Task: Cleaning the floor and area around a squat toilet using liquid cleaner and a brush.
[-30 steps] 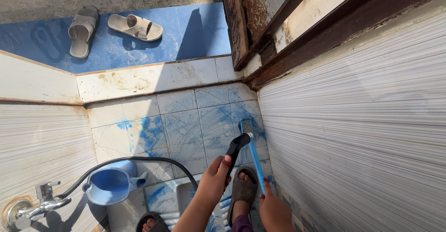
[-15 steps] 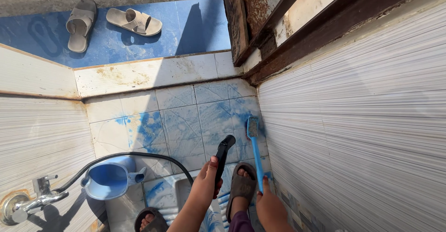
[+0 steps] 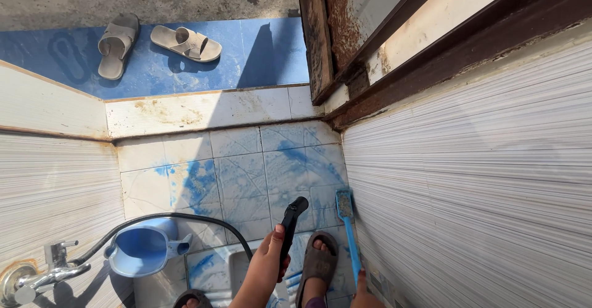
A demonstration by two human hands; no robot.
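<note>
1. Left hand (image 3: 266, 265), at the bottom edge of the view: fingers are clamped round a black spray nozzle (image 3: 290, 225), whose tip is aimed at the floor tiles (image 3: 246, 172).
2. Right hand (image 3: 364, 295) is cut off by the lower frame edge; it holds the handle of a blue brush (image 3: 347, 221), but how the fingers are set cannot be told. The brush head is laid on the floor just beside the ribbed right wall (image 3: 468, 197).
3. A sandalled foot (image 3: 316, 262) is seen between nozzle and brush; a second foot (image 3: 191, 299) is only partly in frame.
4. A black hose (image 3: 179, 218) is run from the nozzle past a blue jug (image 3: 145, 246) to a metal tap (image 3: 37, 274) on the left wall.
5. Floor tiles are pale, smeared with blue. The open floor is narrow, hemmed by walls left and right.
6. A stained white threshold (image 3: 197, 110) closes the far edge; a rusty door frame (image 3: 320, 36) stands at its right.
7. Beyond, two tan sandals (image 3: 154, 46) lie on a sunlit blue step (image 3: 259, 52).
</note>
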